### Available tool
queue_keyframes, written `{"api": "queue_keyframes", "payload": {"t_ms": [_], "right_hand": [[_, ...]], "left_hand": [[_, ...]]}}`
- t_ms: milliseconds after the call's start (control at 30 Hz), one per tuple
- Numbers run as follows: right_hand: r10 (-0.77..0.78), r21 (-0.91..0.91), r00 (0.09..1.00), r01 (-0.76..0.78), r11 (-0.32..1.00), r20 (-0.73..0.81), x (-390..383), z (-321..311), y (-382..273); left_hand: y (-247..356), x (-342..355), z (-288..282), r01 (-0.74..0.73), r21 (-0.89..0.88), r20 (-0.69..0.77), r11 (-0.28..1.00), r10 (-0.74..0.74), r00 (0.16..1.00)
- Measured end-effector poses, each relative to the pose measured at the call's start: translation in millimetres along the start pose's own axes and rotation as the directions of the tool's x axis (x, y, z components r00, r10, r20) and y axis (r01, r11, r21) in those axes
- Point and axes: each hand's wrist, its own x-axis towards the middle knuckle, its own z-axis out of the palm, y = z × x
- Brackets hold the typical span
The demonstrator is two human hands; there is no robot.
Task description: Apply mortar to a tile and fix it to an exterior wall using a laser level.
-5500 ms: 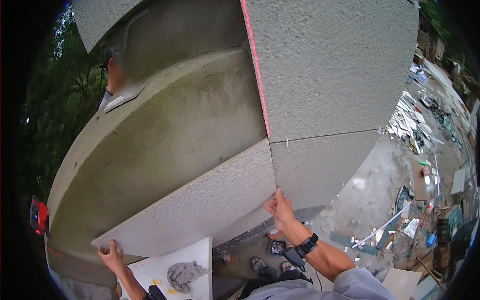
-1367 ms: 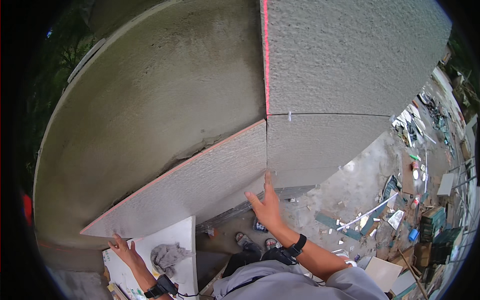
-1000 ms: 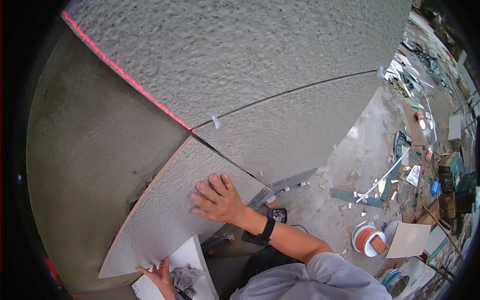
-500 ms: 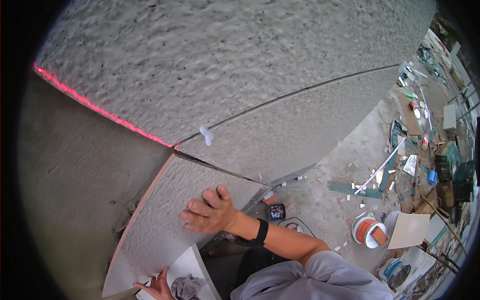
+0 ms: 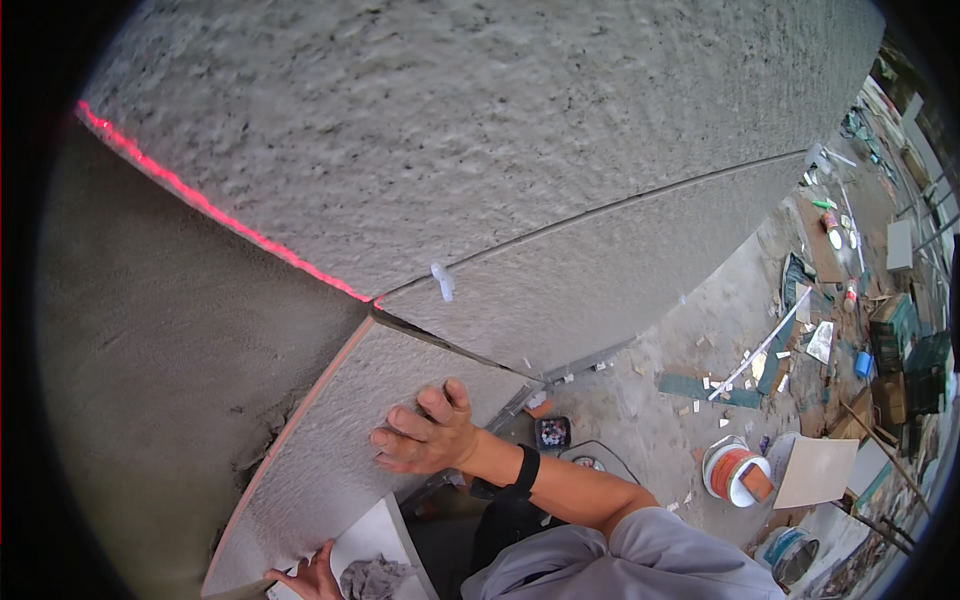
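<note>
A grey textured wall tile [image 5: 330, 420] with an orange-brown edge stands against the bare mortar wall [image 5: 190, 340]. My right hand [image 5: 430, 430], a black band on its wrist, presses on the face of this tile with its fingers spread and slightly bent. Low down by the same tile's edge, my left hand [image 5: 312, 577] touches it, thumb and fingers apart; part of that hand is cut off by the frame. A dark gap separates the tile from the neighbouring tile [image 5: 600, 270]. Above them spans a large tile [image 5: 480, 130], and a white spacer clip [image 5: 443, 282] sits in the joint.
A red laser line [image 5: 220, 215] runs along the large tile's lower left edge. Beside my left hand, a crumpled grey cloth [image 5: 374, 577] lies on a white surface [image 5: 375, 530]. Buckets [image 5: 718, 470], a beige board [image 5: 815, 473], a black tray [image 5: 552, 433] and scattered offcuts cover the floor to the right.
My view has shifted a little, so the tiles and laser line sit slightly further right and lower. Both hands stay on the same tile, with no clear change of grip.
</note>
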Motion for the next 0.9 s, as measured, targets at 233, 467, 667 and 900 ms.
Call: {"api": "queue_keyframes", "payload": {"t_ms": [233,467,667,900], "right_hand": [[-0.067,-0.008,0.994,0.068,0.998,0.084,22,-16,10],[-0.138,-0.091,0.984,0.149,0.985,0.116,64,-20,24],[-0.144,-0.072,0.984,0.152,0.986,0.102,69,-20,22],[-0.152,-0.073,0.983,0.159,0.985,0.1,67,-20,23]], "left_hand": [[-19,-12,-23,-0.215,0.235,-0.017,0.948,0.225,0.974],[-58,30,-67,-0.02,-0.145,-0.366,0.989,-0.035,0.93],[-20,-5,-38,-0.151,0.091,-0.143,0.984,0.163,0.976],[15,-34,7,-0.039,0.348,-0.188,0.937,0.11,0.976]]}}
